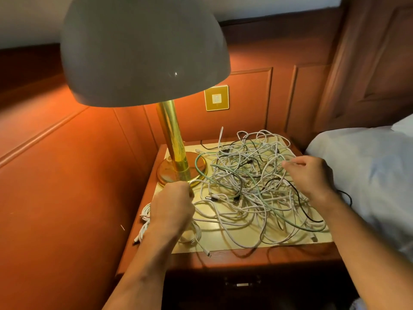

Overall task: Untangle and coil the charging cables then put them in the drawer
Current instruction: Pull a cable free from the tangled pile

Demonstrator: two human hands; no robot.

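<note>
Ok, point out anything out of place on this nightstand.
The charging cables lie in one tangled heap across the nightstand; white loops spill over its left edge, and a green cable crosses the lamp base.

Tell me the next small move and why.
Probably lift the white strand pinched by the right hand up and clear of the tangle, while the left hand grips its white loops. The cables lie knotted together on the nightstand.
</note>
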